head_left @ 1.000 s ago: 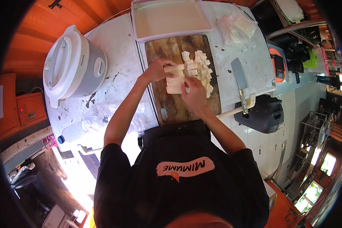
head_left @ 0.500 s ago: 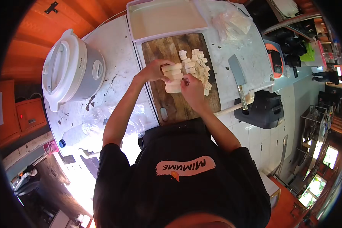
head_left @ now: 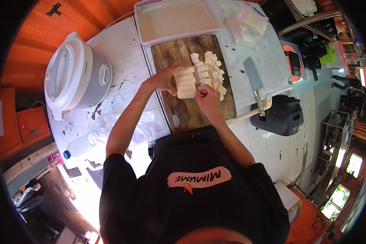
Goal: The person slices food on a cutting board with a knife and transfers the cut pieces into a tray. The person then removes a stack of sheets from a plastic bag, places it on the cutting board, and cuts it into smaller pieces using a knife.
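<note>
The left hand (head_left: pixel 166 79), spread, now hides less of the strips (head_left: pixel 186 84): I see them lined up on the board (head_left: pixel 163 53). The right hand (head_left: pixel 210 103) curls beside them; I can't tell if it pinches.

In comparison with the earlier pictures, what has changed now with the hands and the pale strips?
The left hand has drawn back from over the strips to their left ends; the right hand has shifted slightly toward the body. The strips now lie more uncovered, side by side. The cut pieces, board and knife stayed.
</note>
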The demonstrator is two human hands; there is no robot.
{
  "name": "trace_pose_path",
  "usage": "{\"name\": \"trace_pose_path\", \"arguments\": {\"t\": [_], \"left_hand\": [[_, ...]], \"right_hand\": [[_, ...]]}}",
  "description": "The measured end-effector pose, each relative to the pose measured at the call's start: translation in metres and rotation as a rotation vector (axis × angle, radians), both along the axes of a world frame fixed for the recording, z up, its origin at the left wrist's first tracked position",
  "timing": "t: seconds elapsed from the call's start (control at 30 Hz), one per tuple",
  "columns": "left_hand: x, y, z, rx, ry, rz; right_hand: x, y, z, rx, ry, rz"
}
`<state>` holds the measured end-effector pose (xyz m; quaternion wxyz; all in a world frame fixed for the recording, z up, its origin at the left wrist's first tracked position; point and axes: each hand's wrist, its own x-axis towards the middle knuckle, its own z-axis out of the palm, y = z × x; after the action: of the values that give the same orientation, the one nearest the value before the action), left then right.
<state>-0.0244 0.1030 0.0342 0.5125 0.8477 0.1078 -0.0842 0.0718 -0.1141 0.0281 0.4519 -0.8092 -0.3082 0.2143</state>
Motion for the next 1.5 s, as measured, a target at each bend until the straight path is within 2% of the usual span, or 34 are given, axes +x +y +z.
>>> {"name": "trace_pose_path", "arguments": {"t": [0.27, 0.33, 0.37, 0.4, 0.43, 0.47, 0.5, 0.53, 0.6, 0.7, 0.77, 0.87, 0.93, 0.97, 1.13, 1.23, 1.3, 1.43, 1.47, 1.5], "left_hand": [[0.005, -0.003, 0.002, -0.028, 0.049, 0.035], [0.004, -0.001, -0.006, -0.153, -0.013, 0.058], [0.005, 0.0, -0.009, -0.425, 0.088, 0.112], [0.004, 0.0, -0.007, -0.289, -0.022, 0.034], [0.004, -0.002, -0.002, -0.239, 0.004, 0.044], [0.005, 0.002, -0.014, -0.267, 0.005, 0.026], [0.006, -0.001, -0.006, -0.412, 0.046, 0.064], [0.007, -0.001, -0.005, -0.272, 0.008, 0.04], [0.012, -0.004, -0.008, -0.411, 0.065, 0.124], [0.019, -0.003, -0.016, -0.334, -0.024, 0.096], [0.028, -0.006, -0.008, -0.036, -0.046, 0.049], [0.039, -0.016, -0.001, 0.111, -0.066, 0.054], [0.045, -0.021, 0.005, 0.213, -0.082, 0.028], [0.049, -0.025, 0.008, 0.291, -0.112, 0.012], [0.057, -0.039, 0.02, 0.341, 0.025, 0.038], [0.055, -0.04, 0.012, 0.409, 0.009, 0.02], [0.06, -0.036, -0.004, 0.464, -0.041, -0.021], [0.057, -0.035, -0.009, 0.507, -0.11, -0.076], [0.059, -0.035, -0.01, 0.51, -0.129, -0.079], [0.061, -0.034, -0.013, 0.507, -0.154, -0.093]], "right_hand": [[0.005, 0.01, 0.0, 0.079, 0.006, 0.051], [0.005, 0.01, -0.001, 0.082, -0.028, 0.033], [0.004, 0.01, -0.002, 0.087, -0.039, 0.032], [0.006, 0.007, -0.001, 0.091, -0.058, 0.014], [0.007, 0.003, 0.002, 0.087, -0.091, -0.036], [0.008, 0.0, 0.005, 0.045, -0.055, -0.028], [0.011, -0.007, 0.007, 0.006, -0.017, -0.02], [0.017, -0.014, 0.011, 0.007, -0.044, -0.068], [0.027, -0.029, 0.016, 0.034, -0.082, -0.073], [0.049, -0.057, 0.006, -0.012, -0.184, -0.154], [0.07, -0.08, -0.003, -0.011, -0.217, -0.22], [0.117, -0.124, -0.03, -0.082, -0.379, -0.342], [0.139, -0.144, -0.022, -0.211, -0.519, -0.465], [0.157, -0.157, -0.025, -0.461, -0.465, -0.342], [0.176, -0.165, -0.032, -0.416, -0.434, -0.391], [0.181, -0.165, -0.04, -0.538, -0.573, -0.465], [0.196, -0.168, -0.059, -0.601, -0.351, -0.398], [0.194, -0.18, -0.072, -0.277, -0.501, -0.355], [0.197, -0.18, -0.085, -0.253, -0.481, -0.366], [0.191, -0.18, -0.073, -0.242, -0.473, -0.385]]}}
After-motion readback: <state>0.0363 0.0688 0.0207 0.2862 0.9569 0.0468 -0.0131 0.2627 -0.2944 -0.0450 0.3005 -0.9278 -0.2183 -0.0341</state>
